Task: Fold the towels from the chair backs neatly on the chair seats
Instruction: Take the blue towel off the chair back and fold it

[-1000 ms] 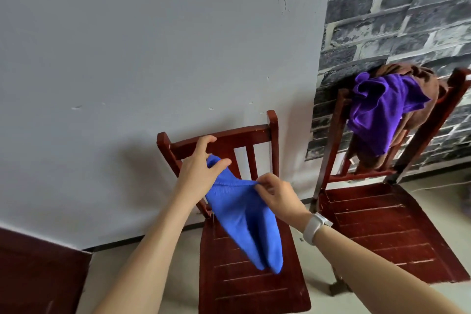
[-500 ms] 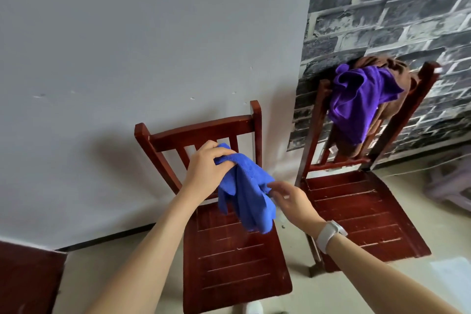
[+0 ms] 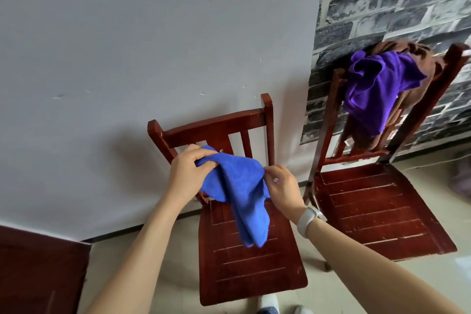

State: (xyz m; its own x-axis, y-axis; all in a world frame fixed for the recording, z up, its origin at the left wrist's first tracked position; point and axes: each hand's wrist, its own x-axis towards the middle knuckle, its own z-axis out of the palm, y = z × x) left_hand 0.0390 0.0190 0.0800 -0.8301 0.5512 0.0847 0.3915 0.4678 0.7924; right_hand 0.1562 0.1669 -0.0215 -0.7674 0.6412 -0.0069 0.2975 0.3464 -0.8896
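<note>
A blue towel (image 3: 239,194) hangs bunched above the seat of the middle red wooden chair (image 3: 252,267). My left hand (image 3: 188,171) grips its upper left part in a fist. At the towel's right edge my right hand (image 3: 281,187) pinches the cloth; a white watch sits on that wrist. The towel's lower end dangles just over the seat. On the back of the right chair (image 3: 377,209) hang a purple towel (image 3: 377,89) and, behind it, a brown towel (image 3: 413,51).
A grey wall stands behind the middle chair and a brick-patterned wall behind the right one. The corner of a third red seat (image 3: 38,270) shows at the lower left. Pale floor tiles lie between the chairs, with my shoe (image 3: 269,304) at the bottom edge.
My right hand has moved up to the towel's right edge and taken hold of it. The towel now spreads wider between both hands and hangs lower over the seat.
</note>
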